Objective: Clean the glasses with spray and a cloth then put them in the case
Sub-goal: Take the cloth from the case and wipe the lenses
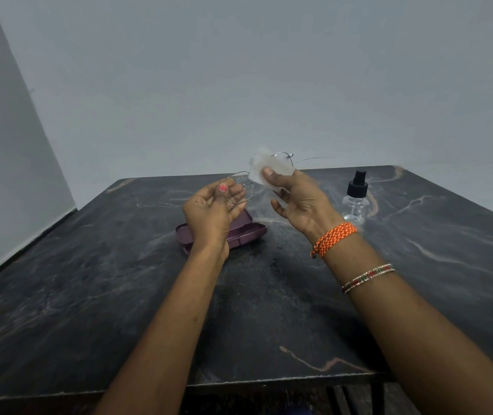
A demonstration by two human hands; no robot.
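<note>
Thin wire-framed glasses (246, 187) are held above the dark marble tabletop (119, 280): one lens rim is pinched by the left hand (213, 209), while a white cloth (264, 169) is pressed over the other lens by the right hand (297, 199). An open purple case (251, 230) lies beneath; a clear spray bottle (356, 200) stands right.

Left hand (209, 214) raised, fingers (223, 188) pinched, right hand (299, 199) raised, thumb pressing

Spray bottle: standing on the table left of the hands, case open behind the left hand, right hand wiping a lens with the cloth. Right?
One error: the spray bottle stands right of the hands, not left, as the head view shows. The rest holds: the case lies open on the table behind the left hand, and the right hand presses the cloth on a lens of the glasses.
</note>
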